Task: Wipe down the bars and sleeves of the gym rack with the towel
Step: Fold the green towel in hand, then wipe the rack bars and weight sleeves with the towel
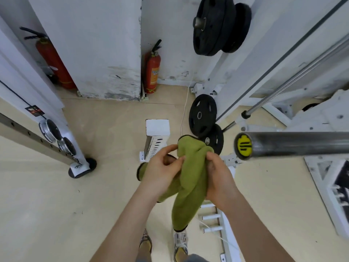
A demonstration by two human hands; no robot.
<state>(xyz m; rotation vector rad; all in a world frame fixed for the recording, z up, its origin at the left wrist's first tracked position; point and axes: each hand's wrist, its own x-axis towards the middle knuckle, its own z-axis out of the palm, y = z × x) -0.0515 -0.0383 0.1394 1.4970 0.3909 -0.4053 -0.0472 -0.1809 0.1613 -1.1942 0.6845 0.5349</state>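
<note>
Both hands meet at the centre of the frame around a green towel (190, 176) edged in black. The left hand (162, 171) pinches a fold between thumb and fingers, its grip closed on the cloth, with more of the towel bunched under the palm at the left. The right hand (219, 178) is wrapped round the towel's right side, grip closed on it too. The towel hangs in a loose twist down toward the lower centre of the frame, above two shoes (164, 244) on the pale floor (47, 205).

Just right of the hands, at mid-right, a dark barbell sleeve (294, 145) runs off the right edge, its end cap (243, 146) yellow and black (the towel is near it but not touching). Above it a chrome bar (298, 76) slants toward the upper right. Black weight plates (203, 115) sit at centre, more plates (217, 25) hang at the top, and a red fire extinguisher (152, 72) stands against the white wall, upper centre.
</note>
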